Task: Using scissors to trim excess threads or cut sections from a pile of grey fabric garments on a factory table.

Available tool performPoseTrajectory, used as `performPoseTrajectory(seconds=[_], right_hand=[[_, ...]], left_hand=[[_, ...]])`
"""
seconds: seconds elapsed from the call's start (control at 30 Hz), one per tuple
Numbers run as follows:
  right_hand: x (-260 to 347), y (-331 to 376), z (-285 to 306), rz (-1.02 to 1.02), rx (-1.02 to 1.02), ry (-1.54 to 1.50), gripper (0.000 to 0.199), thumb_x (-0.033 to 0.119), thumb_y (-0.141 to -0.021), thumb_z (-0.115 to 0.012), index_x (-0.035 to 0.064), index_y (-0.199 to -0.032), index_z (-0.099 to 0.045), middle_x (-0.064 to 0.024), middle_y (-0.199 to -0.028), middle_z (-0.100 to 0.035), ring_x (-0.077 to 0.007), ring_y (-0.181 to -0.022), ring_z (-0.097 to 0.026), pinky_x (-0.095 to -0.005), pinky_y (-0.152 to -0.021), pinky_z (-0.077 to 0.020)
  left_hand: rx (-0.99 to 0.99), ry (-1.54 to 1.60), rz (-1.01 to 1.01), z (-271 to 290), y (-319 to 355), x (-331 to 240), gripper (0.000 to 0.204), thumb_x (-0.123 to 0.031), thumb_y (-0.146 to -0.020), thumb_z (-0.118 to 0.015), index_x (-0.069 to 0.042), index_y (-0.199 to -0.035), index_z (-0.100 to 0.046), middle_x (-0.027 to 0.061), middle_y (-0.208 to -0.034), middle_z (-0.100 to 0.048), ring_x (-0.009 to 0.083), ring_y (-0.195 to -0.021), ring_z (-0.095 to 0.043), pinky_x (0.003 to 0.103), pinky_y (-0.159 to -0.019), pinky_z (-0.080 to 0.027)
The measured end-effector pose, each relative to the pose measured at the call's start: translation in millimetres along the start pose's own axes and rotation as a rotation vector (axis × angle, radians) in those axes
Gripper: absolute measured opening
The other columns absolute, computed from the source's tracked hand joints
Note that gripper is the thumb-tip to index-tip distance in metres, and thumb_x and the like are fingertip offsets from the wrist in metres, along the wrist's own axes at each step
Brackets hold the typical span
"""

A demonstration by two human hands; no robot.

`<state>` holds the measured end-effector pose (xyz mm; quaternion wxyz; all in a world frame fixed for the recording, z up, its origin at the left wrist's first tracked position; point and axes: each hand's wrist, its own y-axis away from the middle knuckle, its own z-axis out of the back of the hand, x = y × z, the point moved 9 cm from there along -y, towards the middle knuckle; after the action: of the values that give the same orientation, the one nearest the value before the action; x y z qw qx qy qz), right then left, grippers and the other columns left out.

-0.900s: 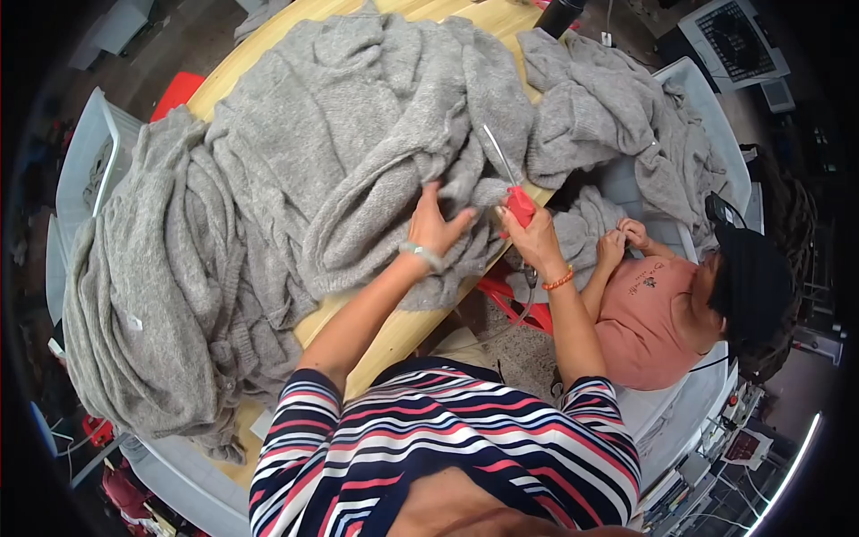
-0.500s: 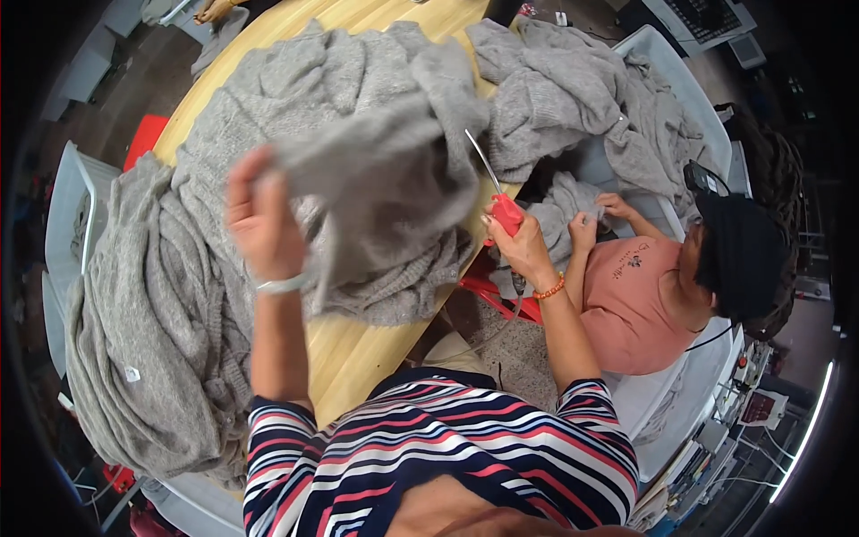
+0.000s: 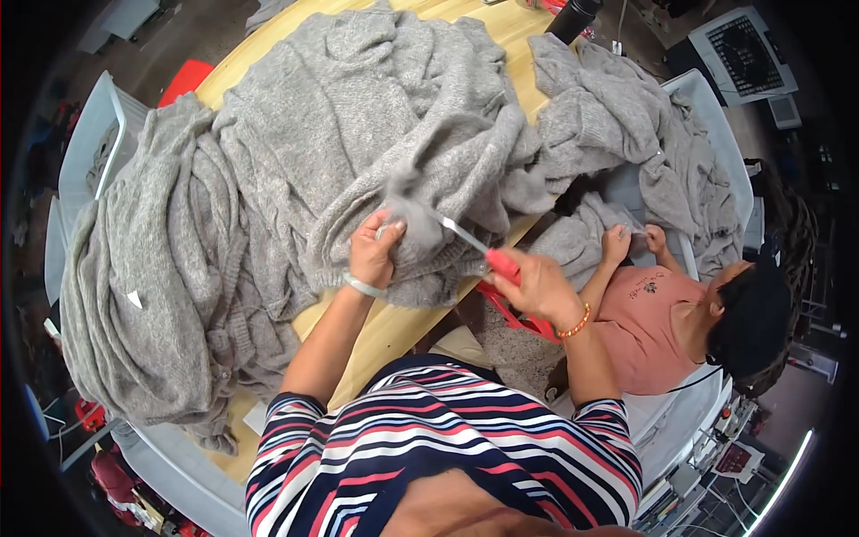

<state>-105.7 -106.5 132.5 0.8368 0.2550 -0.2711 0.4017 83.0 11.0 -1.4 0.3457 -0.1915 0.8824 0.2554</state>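
My left hand [image 3: 371, 255] is closed, pinching the edge of a grey knit garment [image 3: 465, 179] on the table. Just right of its fingers, part of the cloth is smeared by motion. Wrapped in my right hand [image 3: 548, 291] is a red air blow gun [image 3: 503, 266] with a long thin metal nozzle. The nozzle's tip points left at the blurred cloth, close to my left fingers. Beneath and around lies a big heap of grey knitwear [image 3: 295, 116]. More of it [image 3: 134, 304] drapes over the table's left side, with a small white tag [image 3: 134, 299] on it.
At my right a co-worker in a pink top [image 3: 649, 309] handles grey knit with both hands. Beyond are a pale plastic bin [image 3: 716, 98] of knitwear and a dark bottle [image 3: 574, 18]. Another bin [image 3: 116, 116] stands left of the wooden table [image 3: 349, 345].
My left hand has come down and right from a raised, blurred position, and the swinging cloth has settled onto the heap. The blow gun has turned leftward and moved down toward the cloth.
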Motion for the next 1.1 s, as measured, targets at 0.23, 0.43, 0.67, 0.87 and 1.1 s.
performPoseTrajectory(seconds=[0.23, 0.43, 0.67, 0.87, 1.1], right_hand=[[24.6, 18.8, -19.2, 0.034, 0.187, 0.133, 0.029, 0.031, -0.083, -0.065, 0.0088, -0.101, -0.060, -0.0173, -0.074, -0.063, -0.0387, -0.071, -0.062, -0.0446, -0.063, -0.0482], [31.8, 2.1, -13.8, 0.097, -0.016, 0.075, 0.022, 0.020, -0.084, -0.064, 0.0088, -0.102, -0.058, -0.0129, -0.085, -0.064, -0.0347, -0.080, -0.062, -0.0427, -0.068, -0.0492], [36.6, -11.1, -12.0, 0.087, -0.060, 0.073, 0.026, 0.023, -0.085, -0.064, 0.0081, -0.104, -0.057, -0.0129, -0.087, -0.064, -0.0347, -0.081, -0.062, -0.0422, -0.068, -0.0489], [40.4, -20.5, -14.8, 0.090, -0.052, 0.093, 0.026, 0.027, -0.086, -0.063, 0.0091, -0.104, -0.057, -0.0140, -0.084, -0.064, -0.0357, -0.079, -0.062, -0.0443, -0.066, -0.0486], [52.7, -32.8, -22.6, 0.072, 0.049, 0.203, 0.022, 0.028, -0.085, -0.062, 0.0078, -0.094, -0.056, -0.0166, -0.069, -0.063, -0.0376, -0.069, -0.063, -0.0471, -0.063, -0.0494]], left_hand=[[-0.085, -0.119, -0.151, 26.2, -7.4, -28.6, 0.022, 0.002, -0.085, -0.060, 0.001, -0.107, -0.063, 0.0053, -0.098, -0.067, 0.0110, -0.086, -0.062, 0.024, -0.079, -0.049], [0.002, -0.325, -0.011, 51.9, 9.4, -54.8, 0.030, 0.003, -0.083, -0.058, 0.001, -0.112, -0.060, 0.0055, -0.101, -0.067, 0.0107, -0.086, -0.062, 0.025, -0.078, -0.049], [0.067, -0.414, 0.170, 43.3, -12.8, -73.6, 0.043, -0.018, -0.086, -0.069, -0.003, -0.122, -0.053, 0.0005, -0.098, -0.059, 0.0077, -0.084, -0.056, 0.023, -0.073, -0.048], [0.004, -0.366, 0.163, 30.1, -65.1, -59.1, 0.035, -0.013, -0.083, -0.071, -0.002, -0.114, -0.059, 0.0016, -0.097, -0.064, 0.0063, -0.082, -0.057, 0.019, -0.071, -0.044], [-0.071, -0.660, -0.176, 37.6, -68.0, -76.1, 0.004, -0.002, -0.080, -0.069, -0.001, -0.083, -0.066, -0.0056, -0.073, -0.061, 0.0011, -0.061, -0.049, 0.018, -0.053, -0.038]])
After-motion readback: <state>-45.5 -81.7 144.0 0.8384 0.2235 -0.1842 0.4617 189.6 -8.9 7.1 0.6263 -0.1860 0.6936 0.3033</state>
